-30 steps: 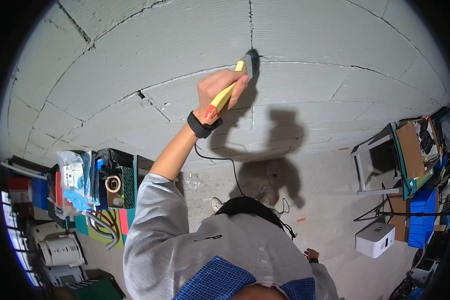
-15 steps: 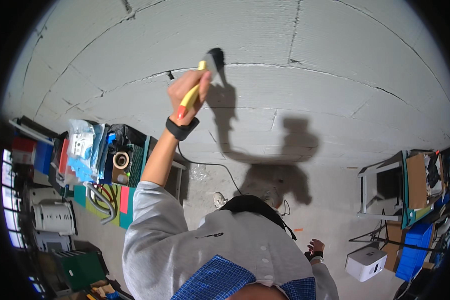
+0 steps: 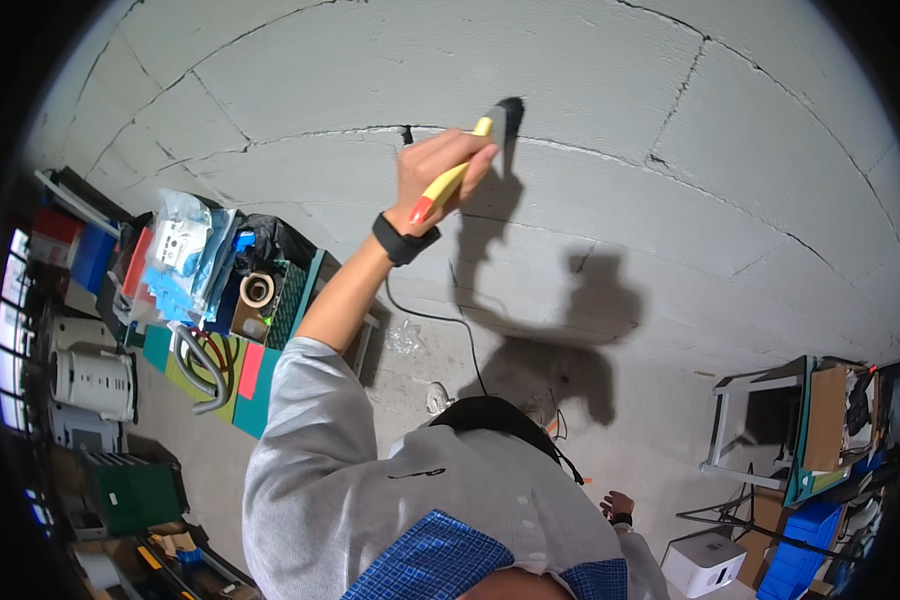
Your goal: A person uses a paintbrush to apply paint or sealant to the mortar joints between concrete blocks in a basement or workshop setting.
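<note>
My left hand (image 3: 440,170) is closed round the yellow, red-tipped handle of a paintbrush (image 3: 500,122). The brush's dark bristles meet a pale grey block wall (image 3: 590,90), just above a cracked horizontal joint. A black band circles my left wrist, and a dark cable hangs from it down toward my waist. Low on the right, my right hand (image 3: 618,506) hangs beside my body with nothing in it, its fingers apart. Shadows of my arm, the brush and my head fall on the wall.
At the left stands a table (image 3: 251,417) with plastic packets (image 3: 182,245), a tape roll (image 3: 257,290) and a bent grey tube (image 3: 198,375). A second table (image 3: 796,455) is at the right, near a white box (image 3: 703,562) and a blue bin (image 3: 800,545). Cables lie on the floor.
My left hand has carried the brush to the right along the wall. The view has turned slightly, so the tables sit differently in it. My right hand still hangs low.
</note>
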### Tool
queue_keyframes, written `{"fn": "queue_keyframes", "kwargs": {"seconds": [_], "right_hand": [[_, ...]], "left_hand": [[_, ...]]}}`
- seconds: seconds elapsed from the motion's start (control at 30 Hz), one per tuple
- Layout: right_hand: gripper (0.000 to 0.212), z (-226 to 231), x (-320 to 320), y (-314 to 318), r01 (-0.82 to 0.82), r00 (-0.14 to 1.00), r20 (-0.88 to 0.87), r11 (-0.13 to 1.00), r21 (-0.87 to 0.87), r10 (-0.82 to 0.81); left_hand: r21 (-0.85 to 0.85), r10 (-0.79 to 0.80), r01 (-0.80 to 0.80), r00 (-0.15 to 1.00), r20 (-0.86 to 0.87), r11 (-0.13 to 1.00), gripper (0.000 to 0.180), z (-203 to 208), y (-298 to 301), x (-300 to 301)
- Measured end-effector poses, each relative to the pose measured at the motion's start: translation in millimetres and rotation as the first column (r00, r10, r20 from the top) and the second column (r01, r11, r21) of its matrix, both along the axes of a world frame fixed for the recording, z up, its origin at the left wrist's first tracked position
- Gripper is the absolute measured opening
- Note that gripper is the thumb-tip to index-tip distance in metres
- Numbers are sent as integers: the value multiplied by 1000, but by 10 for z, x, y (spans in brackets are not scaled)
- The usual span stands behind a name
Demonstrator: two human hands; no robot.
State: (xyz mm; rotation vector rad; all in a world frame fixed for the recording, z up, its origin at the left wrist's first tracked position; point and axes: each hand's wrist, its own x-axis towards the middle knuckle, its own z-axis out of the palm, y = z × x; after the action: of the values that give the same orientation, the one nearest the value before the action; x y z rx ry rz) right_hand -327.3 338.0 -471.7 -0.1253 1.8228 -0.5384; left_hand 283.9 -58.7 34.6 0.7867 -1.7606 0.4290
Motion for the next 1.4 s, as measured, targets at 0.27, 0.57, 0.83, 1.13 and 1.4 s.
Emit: {"fn": "queue_keyframes", "kwargs": {"seconds": [0.27, 0.57, 0.83, 1.13, 1.4], "right_hand": [[32, -548, -184, 176, -314, 944, -160, 936, -160, 289], [34, 418, 436, -496, -2, 997, -75, 999, -38, -1], [34, 63, 261, -402, -210, 977, -62, 976, -56, 206], [34, -7, 424, -742, -310, 949, -82, 950, -48, 305], [33, 383, 741, -1244, -270, 960, -99, 960, -75, 263]], "left_hand": [[21, 397, -398, 905, -153, 917, 17, 5, 266, 956], [48, 122, -121, 992, -15, 992, 9, -20, 277, 642], [18, 329, -329, 936, -125, 944, 10, -58, 311, 1588], [-12, 269, -270, 961, -60, 963, 11, 92, 554, 1678], [30, 202, -200, 977, -73, 979, 7, -2, 338, 1948]]}}
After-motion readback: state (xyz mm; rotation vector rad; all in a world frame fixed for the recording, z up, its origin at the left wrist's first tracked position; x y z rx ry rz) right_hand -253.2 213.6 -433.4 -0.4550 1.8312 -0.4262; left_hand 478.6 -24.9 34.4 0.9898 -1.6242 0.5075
